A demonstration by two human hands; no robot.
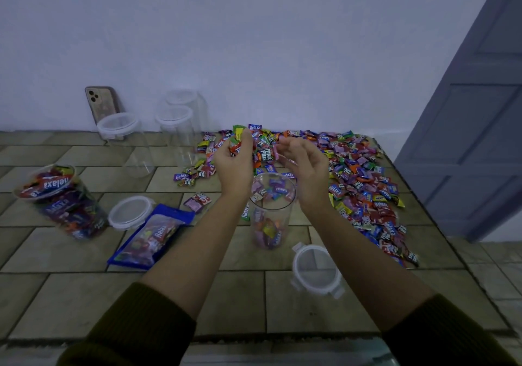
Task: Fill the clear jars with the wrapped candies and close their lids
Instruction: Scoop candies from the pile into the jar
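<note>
An open clear jar (271,218) stands in the middle of the tiled counter, partly filled with wrapped candies. My left hand (236,162) grips a bunch of wrapped candies (236,142) just above and left of the jar's mouth. My right hand (303,167) hovers above the jar's right rim with fingers curled loosely; a pink wrapper seems to sit at its fingertips. A big heap of loose candies (364,184) spreads behind and to the right. The jar's lid (316,271) lies near the front right.
A full open jar (60,201) stands at the left with a lid (131,211) and a blue candy bag (152,235) beside it. Three lidded empty jars (124,139) and a phone (103,105) stand by the wall. A door (474,125) is on the right.
</note>
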